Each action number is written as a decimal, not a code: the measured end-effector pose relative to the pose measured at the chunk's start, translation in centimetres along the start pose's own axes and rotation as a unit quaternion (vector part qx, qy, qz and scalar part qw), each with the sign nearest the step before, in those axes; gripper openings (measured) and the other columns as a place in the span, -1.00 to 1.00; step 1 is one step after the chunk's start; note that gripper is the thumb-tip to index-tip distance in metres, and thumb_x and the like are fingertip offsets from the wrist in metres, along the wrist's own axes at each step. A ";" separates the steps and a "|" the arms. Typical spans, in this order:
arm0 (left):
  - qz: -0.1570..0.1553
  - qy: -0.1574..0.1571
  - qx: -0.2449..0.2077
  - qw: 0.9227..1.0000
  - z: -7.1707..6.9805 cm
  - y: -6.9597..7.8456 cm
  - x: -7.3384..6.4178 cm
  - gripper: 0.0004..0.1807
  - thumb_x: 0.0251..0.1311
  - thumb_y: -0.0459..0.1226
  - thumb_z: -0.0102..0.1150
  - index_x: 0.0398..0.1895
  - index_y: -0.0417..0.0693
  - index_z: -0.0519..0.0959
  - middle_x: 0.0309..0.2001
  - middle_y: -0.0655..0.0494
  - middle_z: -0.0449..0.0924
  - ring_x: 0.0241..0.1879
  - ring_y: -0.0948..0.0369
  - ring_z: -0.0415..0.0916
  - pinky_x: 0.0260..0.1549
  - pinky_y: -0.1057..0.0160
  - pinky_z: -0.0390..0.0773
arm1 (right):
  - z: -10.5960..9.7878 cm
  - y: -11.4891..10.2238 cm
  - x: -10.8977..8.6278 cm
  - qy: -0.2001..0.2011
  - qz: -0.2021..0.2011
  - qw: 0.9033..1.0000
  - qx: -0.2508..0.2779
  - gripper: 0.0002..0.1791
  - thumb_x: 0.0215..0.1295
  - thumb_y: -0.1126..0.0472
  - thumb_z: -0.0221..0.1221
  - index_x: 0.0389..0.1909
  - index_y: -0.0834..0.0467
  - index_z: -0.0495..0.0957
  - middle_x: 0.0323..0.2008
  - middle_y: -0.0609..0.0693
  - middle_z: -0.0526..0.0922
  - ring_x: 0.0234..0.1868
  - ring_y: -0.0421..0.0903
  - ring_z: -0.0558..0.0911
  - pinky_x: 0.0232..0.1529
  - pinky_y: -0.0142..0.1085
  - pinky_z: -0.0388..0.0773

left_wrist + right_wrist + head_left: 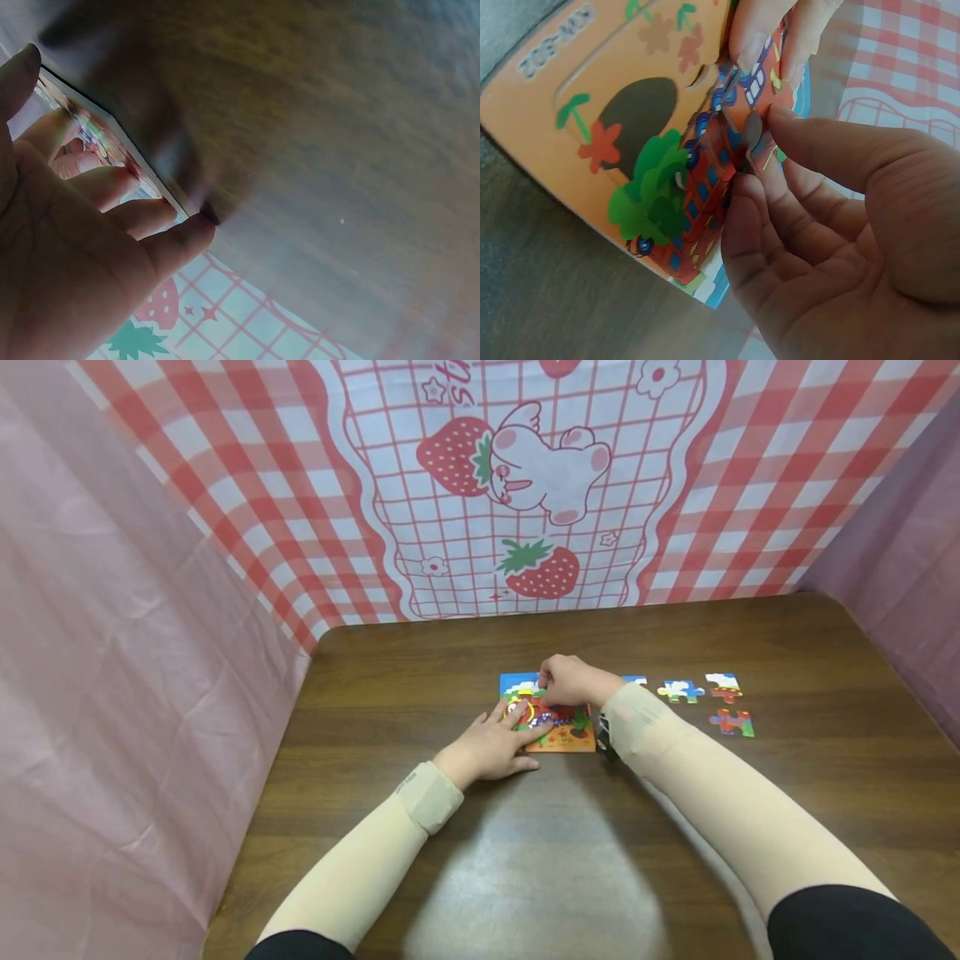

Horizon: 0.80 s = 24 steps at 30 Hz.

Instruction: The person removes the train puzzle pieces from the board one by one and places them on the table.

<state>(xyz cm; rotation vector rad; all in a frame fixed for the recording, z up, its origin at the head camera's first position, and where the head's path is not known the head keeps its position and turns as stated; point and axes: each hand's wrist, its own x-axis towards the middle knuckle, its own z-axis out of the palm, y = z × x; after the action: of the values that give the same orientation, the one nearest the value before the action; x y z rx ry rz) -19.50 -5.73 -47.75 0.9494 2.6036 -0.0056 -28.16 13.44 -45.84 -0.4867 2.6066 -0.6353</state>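
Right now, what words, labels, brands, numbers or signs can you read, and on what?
"str", sideways, cut off at the head view's top: hanging cloth.
Rotated code, too blurred to read surely: puzzle board.
Dark print, too small to read: left wristband.

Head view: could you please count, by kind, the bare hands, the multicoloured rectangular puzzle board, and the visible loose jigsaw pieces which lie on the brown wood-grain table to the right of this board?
Multicoloured rectangular puzzle board: 1
Bare hands, left hand and right hand: 2
Loose multicoloured jigsaw pieces: 4 (one only partly visible)
Total: 7
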 end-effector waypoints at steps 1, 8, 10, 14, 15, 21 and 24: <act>0.001 -0.001 0.000 1.000 0.0 0.0 0.0 -0.26 0.43 0.29 -0.10 0.62 0.62 -0.05 0.63 -0.08 -0.26 0.54 -0.25 -0.25 0.36 -0.24 0.13 | 0.0 0.0 0.0 -0.002 0.000 1.000 0.004 -0.74 0.21 0.21 0.40 -0.16 0.24 0.60 -0.31 0.07 0.60 -0.28 -0.02 0.58 -0.15 -0.13 0.58; 0.010 -0.003 0.003 1.000 0.0 0.2 0.0 -0.27 0.43 0.27 -0.07 0.61 0.65 -0.03 0.62 -0.15 -0.28 0.52 -0.32 -0.25 0.33 -0.29 0.16 | 0.1 0.3 -0.2 -0.001 -0.002 1.000 0.023 -0.73 0.23 0.20 0.41 -0.13 0.26 0.67 -0.31 0.04 0.66 -0.29 -0.04 0.60 -0.16 -0.15 0.58; 0.010 -0.003 0.007 1.000 0.0 0.2 0.1 -0.26 0.43 0.28 -0.08 0.61 0.66 -0.04 0.62 -0.16 -0.28 0.52 -0.32 -0.25 0.32 -0.30 0.17 | 0.0 0.4 -0.3 0.000 -0.005 1.000 0.027 -0.74 0.23 0.21 0.40 -0.14 0.27 0.67 -0.33 0.04 0.66 -0.31 -0.04 0.59 -0.19 -0.16 0.58; 0.010 -0.001 0.012 1.000 -0.1 0.5 0.2 -0.26 0.42 0.29 -0.07 0.60 0.69 -0.06 0.62 -0.19 -0.28 0.52 -0.33 -0.24 0.29 -0.33 0.19 | 0.0 0.6 -0.3 0.003 -0.011 0.999 0.031 -0.76 0.22 0.23 0.41 -0.16 0.27 0.67 -0.38 0.02 0.65 -0.36 -0.07 0.57 -0.25 -0.20 0.55; 0.010 -0.002 0.013 1.000 -0.1 0.5 0.2 -0.26 0.42 0.29 -0.07 0.60 0.70 -0.06 0.62 -0.20 -0.28 0.52 -0.33 -0.25 0.28 -0.34 0.20 | 0.0 0.6 -0.3 0.004 -0.013 0.999 0.032 -0.76 0.22 0.23 0.41 -0.16 0.27 0.67 -0.39 0.02 0.64 -0.36 -0.07 0.56 -0.26 -0.20 0.54; 0.006 -0.001 0.023 1.000 0.0 0.8 0.4 -0.27 0.41 0.30 -0.06 0.59 0.72 -0.03 0.61 -0.22 -0.26 0.51 -0.35 -0.24 0.26 -0.35 0.23 | 0.1 0.8 -0.3 0.002 -0.018 0.999 0.037 -0.78 0.22 0.26 0.39 -0.16 0.26 0.65 -0.40 0.03 0.64 -0.38 -0.08 0.57 -0.29 -0.21 0.53; 0.005 -0.002 0.028 1.000 0.1 0.8 0.5 -0.27 0.41 0.30 -0.07 0.58 0.74 -0.05 0.61 -0.21 -0.26 0.51 -0.35 -0.24 0.26 -0.36 0.22 | 0.1 0.9 -0.3 0.002 -0.019 0.999 0.038 -0.78 0.23 0.27 0.38 -0.15 0.26 0.64 -0.39 0.04 0.64 -0.38 -0.08 0.58 -0.29 -0.21 0.54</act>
<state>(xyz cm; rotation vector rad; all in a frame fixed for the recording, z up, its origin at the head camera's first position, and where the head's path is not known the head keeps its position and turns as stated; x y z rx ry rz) -19.28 -4.83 -47.90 0.9801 2.6080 -0.0774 -28.06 14.26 -46.31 -0.5140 2.5712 -0.7454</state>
